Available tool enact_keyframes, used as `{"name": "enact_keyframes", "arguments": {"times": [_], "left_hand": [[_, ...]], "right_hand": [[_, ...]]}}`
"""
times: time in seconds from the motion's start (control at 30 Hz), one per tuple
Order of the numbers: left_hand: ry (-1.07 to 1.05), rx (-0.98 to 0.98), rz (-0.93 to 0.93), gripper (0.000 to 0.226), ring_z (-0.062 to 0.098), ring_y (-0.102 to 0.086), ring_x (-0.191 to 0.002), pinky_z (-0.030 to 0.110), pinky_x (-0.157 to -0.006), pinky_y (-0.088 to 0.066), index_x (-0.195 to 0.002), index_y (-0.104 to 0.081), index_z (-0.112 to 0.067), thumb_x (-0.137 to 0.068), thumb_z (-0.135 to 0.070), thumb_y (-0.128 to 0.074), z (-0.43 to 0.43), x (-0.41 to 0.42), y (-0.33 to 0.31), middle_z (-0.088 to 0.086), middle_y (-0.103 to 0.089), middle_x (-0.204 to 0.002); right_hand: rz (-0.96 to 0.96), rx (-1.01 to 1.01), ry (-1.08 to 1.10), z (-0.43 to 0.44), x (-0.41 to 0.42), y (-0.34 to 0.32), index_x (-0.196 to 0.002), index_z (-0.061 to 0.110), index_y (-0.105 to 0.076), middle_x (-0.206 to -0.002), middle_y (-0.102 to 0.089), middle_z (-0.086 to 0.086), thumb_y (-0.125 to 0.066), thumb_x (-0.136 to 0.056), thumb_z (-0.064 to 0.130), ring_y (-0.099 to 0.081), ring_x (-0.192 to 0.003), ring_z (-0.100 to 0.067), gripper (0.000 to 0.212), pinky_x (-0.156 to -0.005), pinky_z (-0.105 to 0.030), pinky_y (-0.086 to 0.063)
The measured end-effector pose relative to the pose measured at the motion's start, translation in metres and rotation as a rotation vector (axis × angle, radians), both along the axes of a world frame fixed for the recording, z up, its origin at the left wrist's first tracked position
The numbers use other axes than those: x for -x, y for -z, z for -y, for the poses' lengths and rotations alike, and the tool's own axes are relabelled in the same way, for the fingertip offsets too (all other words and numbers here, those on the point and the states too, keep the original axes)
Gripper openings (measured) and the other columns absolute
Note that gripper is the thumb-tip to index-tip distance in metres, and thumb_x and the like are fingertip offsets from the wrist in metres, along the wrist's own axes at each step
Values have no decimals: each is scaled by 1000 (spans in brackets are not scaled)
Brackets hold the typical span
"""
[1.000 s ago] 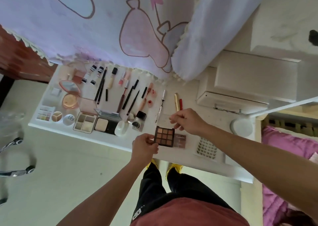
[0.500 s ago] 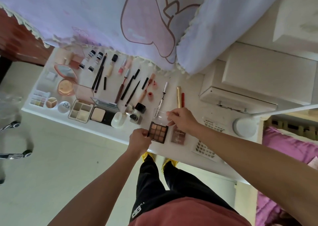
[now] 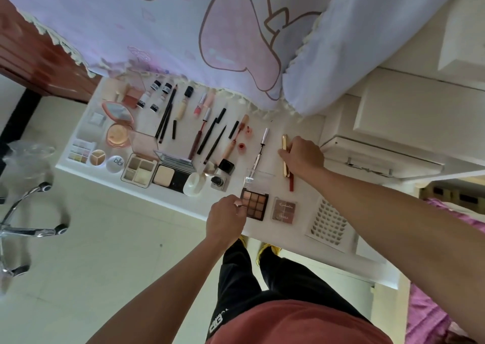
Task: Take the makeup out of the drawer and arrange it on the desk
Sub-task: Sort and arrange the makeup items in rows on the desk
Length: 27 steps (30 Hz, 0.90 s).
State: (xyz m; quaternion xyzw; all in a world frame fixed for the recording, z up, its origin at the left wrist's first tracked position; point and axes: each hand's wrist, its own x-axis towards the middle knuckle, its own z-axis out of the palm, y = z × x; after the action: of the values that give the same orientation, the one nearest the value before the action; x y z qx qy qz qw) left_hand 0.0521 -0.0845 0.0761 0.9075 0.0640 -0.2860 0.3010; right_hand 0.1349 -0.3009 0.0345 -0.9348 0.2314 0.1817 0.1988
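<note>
L hand [image 3: 227, 219]: at near desk edge, fingers curled, pinching left edge of black square nine-pan eyeshadow palette [image 3: 254, 204]. Palette lies flat on white desk [image 3: 301, 202], clear lid [image 3: 258, 178] hinged open on its far side. Brown square closed palette [image 3: 284, 210] sits just beside it, to the right.

R hand [image 3: 301, 157]: farther in, fingers curled over slim gold metallic tube [image 3: 284, 144]. Tube long axis runs approx. near-to-far. Thin red pencil [image 3: 290, 185] lies parallel, touching or just beside it. R hand is the nearer one for any tube realignment. Contact under R palm is hidden: cannot tell if tube is clamped or only covered.

Far row of items partly hidden by lilac printed curtain [image 3: 183, 29]. Drawer not identifiable
</note>
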Motion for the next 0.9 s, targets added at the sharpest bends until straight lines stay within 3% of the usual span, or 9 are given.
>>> {"name": "enact_keyframes", "arguments": {"times": [0.13,0.27,0.33,0.4,0.53,0.6,0.73,0.9], "left_hand": [[31,14,53,23,15,-63,-91,26,-79,-49,-108,-68,-16,-90,-18,-53,4,5,-9,-1,-69,-99],[40,75,97,21,14,-64,-86,29,-79,-52,-105,-69,-17,-91,-18,-53,6,6,-22,-4,-67,-87],[31,109,126,20,13,-63,-81,28,-77,-52,-103,-69,-16,-91,-18,-54,8,2,-30,-7,-64,-81],[21,160,154,21,12,-63,-77,28,-76,-53,-104,-70,-15,-90,-14,-54,10,-4,-41,-5,-65,-80],[-18,270,185,20,9,-65,-79,23,-75,-53,-108,-69,-12,-91,-14,-59,10,-28,-65,-2,-68,-84],[-96,369,149,20,14,-67,-75,29,-67,-56,-110,-67,-10,-92,-17,-60,10,-43,-79,3,-69,-83],[-155,640,-26,22,17,-64,-66,24,-54,-50,-109,-66,-7,-94,-22,-61,16,-61,-113,10,-66,-80],[-52,806,-170,25,19,-64,-64,21,-53,-48,-101,-68,2,-89,-19,-65,29,-60,-133,14,-68,-77]], "right_hand": [[-60,22,12,-3,-9,2,-91,8,-61,-89,-64,-10,-63,-86,39,-63,-87,-34,31,-65,-32,-42],[-79,-110,107,-2,-11,-5,-83,9,-54,-79,-54,-5,-65,-84,36,-55,-78,-29,29,-62,-29,-38],[-39,-237,166,-1,-9,-16,-73,6,-57,-68,-54,-5,-65,-83,36,-56,-69,-27,32,-53,-28,-34],[5,-424,219,0,-4,-32,-70,3,-62,-66,-59,-9,-64,-85,32,-60,-63,-25,33,-54,-28,-42],[-47,-895,255,6,21,-85,-87,4,-63,-77,-69,-13,-60,-96,24,-66,-63,-25,22,-55,-31,-53],[-87,-966,130,12,37,-113,-89,5,-65,-72,-64,-7,-58,-99,26,-57,-52,-17,24,-46,-26,-45],[-98,-1015,-3,25,58,-148,-82,-1,-65,-63,-49,-9,-57,-98,36,-33,-45,-12,41,-43,-25,-27],[-84,-1047,-18,29,69,-180,-89,-1,-68,-68,-59,-9,-49,-102,33,-33,-45,-9,42,-42,-21,-26]]}}
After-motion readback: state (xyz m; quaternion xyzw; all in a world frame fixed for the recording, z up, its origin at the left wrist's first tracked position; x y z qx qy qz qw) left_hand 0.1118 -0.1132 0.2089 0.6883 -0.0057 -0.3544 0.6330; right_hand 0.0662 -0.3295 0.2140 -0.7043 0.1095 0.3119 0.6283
